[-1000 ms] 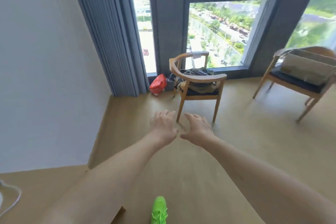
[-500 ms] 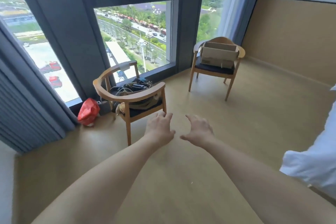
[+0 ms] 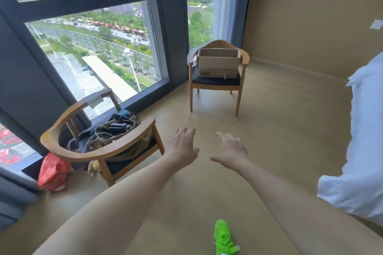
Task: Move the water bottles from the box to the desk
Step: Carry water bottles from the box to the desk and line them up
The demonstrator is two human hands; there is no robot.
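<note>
Nearest, at the bottom edge: one bright green laced sneaker (image 3: 224,238) on the pale wooden floor (image 3: 279,130). At the right edge, one white fabric sleeve (image 3: 360,151), cut by the frame.

Above the shoe, two bare arms stretched forward. Left hand (image 3: 183,148) and right hand (image 3: 232,151) side by side, a little apart, fingers spread and relaxed, holding nothing, over bare floor.

To the left, just beside the left hand: one round-backed wooden chair with dark seat (image 3: 99,151), loaded with olive bags and cords (image 3: 112,132). One red plastic bag (image 3: 52,172) on the floor beside it, against the dark window frame (image 3: 165,27).

Wide open floor between the hands and the far corner.

Farther, near the tan wall panel (image 3: 310,31): a second wooden chair with dark seat (image 3: 215,83), carrying one open brown cardboard box (image 3: 218,64). Inside of the box hidden; water bottles not visible, cannot tell the number. Chairs counted: two.
</note>
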